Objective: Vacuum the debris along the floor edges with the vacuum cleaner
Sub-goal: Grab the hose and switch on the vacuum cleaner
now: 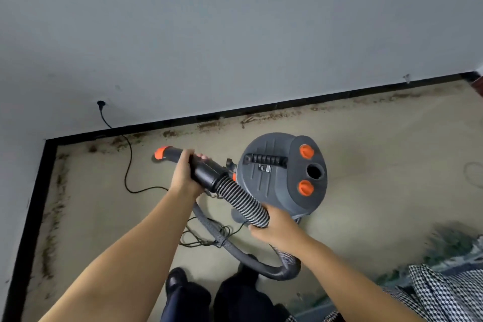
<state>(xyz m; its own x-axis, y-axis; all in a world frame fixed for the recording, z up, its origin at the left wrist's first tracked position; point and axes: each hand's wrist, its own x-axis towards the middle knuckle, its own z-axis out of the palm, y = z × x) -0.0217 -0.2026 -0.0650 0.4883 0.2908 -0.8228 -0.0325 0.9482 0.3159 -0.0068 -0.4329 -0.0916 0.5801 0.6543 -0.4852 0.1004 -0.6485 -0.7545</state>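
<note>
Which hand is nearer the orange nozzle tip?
Left. The left hand grips the black handle just behind the orange nozzle tip; the right hand holds the hose farther back.

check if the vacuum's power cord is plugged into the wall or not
Plugged in: the black plug sits in the wall, and its cord runs down across the floor toward the vacuum cleaner.

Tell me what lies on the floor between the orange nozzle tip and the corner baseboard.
In the head view, the black power cord crosses that stretch; brown debris lies against the baseboard beyond the nozzle tip.
</note>
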